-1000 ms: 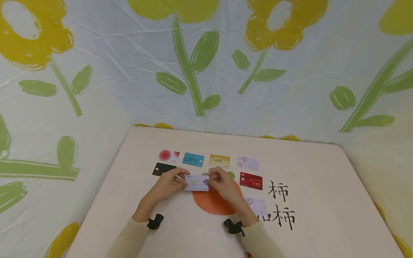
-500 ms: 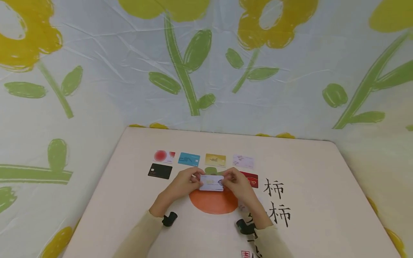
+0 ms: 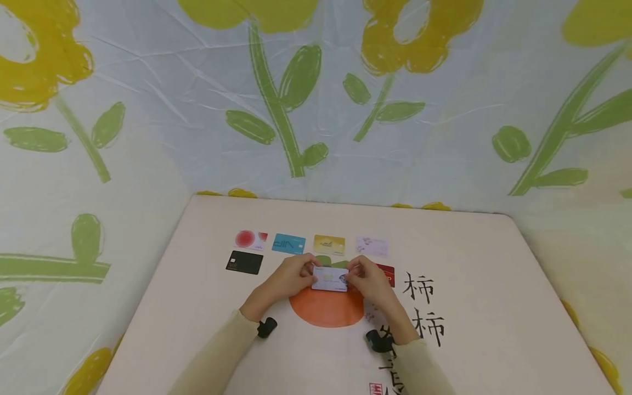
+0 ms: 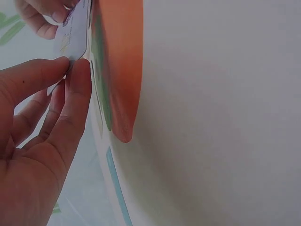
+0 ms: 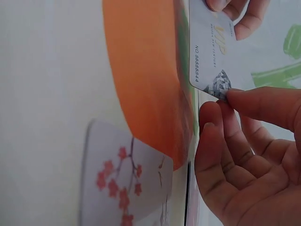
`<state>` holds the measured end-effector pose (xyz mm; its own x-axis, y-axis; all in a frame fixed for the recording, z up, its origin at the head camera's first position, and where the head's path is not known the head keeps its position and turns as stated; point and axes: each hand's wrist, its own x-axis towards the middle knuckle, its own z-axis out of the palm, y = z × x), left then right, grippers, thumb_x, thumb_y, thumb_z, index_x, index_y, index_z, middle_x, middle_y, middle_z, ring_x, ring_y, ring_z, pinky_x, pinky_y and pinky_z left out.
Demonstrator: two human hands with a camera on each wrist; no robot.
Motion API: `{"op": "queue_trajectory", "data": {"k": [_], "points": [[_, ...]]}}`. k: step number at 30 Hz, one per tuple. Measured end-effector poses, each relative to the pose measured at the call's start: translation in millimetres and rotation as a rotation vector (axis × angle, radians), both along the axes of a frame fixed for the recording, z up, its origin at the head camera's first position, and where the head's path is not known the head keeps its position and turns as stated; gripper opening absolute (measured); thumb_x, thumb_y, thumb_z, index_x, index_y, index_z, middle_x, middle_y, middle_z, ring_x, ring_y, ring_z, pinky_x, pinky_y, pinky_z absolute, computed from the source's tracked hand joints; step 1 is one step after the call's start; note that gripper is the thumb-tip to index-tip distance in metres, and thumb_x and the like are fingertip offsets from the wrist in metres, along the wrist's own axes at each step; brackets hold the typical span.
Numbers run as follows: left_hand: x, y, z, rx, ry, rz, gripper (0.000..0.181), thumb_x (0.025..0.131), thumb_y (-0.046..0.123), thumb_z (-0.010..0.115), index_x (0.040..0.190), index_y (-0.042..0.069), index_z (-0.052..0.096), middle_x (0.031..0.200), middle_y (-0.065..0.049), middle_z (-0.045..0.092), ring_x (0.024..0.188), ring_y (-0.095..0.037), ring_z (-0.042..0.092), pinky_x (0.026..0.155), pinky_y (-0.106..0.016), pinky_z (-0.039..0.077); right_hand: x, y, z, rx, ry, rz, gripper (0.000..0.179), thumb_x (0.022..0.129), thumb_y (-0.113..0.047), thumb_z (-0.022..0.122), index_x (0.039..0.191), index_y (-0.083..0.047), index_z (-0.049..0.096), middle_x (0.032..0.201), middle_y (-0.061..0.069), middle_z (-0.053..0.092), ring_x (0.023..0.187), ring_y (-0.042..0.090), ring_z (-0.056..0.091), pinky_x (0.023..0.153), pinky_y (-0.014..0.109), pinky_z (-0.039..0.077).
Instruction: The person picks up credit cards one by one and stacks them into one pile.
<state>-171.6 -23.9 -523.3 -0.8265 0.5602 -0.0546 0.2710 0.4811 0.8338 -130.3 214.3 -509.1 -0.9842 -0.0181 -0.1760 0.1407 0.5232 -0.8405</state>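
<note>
A white VIP card [image 3: 328, 278] with gold lettering and a diamond picture is held between both hands over the table's printed orange persimmon. My left hand [image 3: 291, 277] pinches its left end between thumb and fingers. At the other end, by the diamond [image 5: 219, 84], my right hand [image 3: 370, 278] pinches it the same way. Beyond the hands lie a red-circle card [image 3: 250, 240], a blue card [image 3: 288, 243], a gold card [image 3: 329, 244] and a pale floral card [image 3: 372, 246]. A black card [image 3: 244, 262] lies left of the left hand; a red card [image 3: 387, 274] is partly hidden behind the right.
Under the right forearm lies a card with pink blossoms [image 5: 123, 188], mostly hidden in the head view. The pale table mat [image 3: 494, 307] bears black brush characters on its right side. A flower-patterned cloth [image 3: 434, 164] hangs behind the table.
Both hands have shifted right with the white VIP card, uncovering the black card and now covering part of the red one. The head view has also turned slightly.
</note>
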Motion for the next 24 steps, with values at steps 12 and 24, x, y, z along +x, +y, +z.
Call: {"op": "queue_trajectory", "data": {"k": [12,24], "points": [[-7.2,5.8,-6.1,-0.087,0.037,-0.015,0.026,0.092,0.010,0.073,0.116,0.010,0.063,0.091,0.004,0.058,0.077,-0.010,0.059,0.069,-0.024,0.052,-10.7,0,-6.1,0.104,0.014,0.032,0.016,0.090,-0.010,0.073,0.102,-0.010,0.062,0.084,0.003,0.062,0.075,0.021,0.056,0.061,0.031,0.046],[-8.7,7.9,-5.4,-0.123,0.069,0.012,0.027,0.090,0.010,0.073,0.116,0.007,0.064,0.096,0.000,0.059,0.085,-0.015,0.058,0.076,-0.027,0.052,-12.2,-4,-6.4,0.156,0.006,0.018,0.017,0.090,-0.011,0.073,0.103,-0.010,0.062,0.087,0.004,0.061,0.081,0.023,0.057,0.067,0.031,0.051]]}}
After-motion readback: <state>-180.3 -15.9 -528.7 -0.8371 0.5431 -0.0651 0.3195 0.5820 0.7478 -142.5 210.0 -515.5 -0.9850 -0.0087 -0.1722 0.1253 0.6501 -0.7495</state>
